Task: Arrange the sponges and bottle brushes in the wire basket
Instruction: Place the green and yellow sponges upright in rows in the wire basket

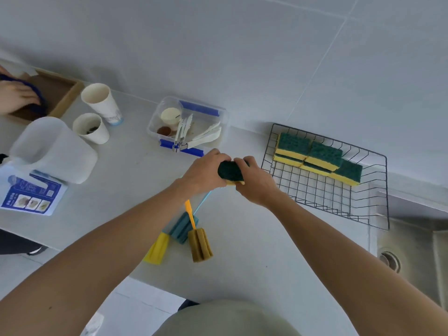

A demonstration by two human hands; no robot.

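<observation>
Both hands are on one green-and-yellow sponge (231, 172) held above the surface (254, 251), just left of the wire basket (339, 200). Left hand (206, 170) and right hand (257, 183) have their fingers curled round it. Several more sponges (317, 155) are stacked along the basket's far side, and three bottle brushes (191, 234) lie on the surface nearer the person

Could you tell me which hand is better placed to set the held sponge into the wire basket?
The right hand. It grips the sponge on the side nearer the wire basket, whose front half looks bare. The left hand holds the far side and would have to cross over.
</observation>
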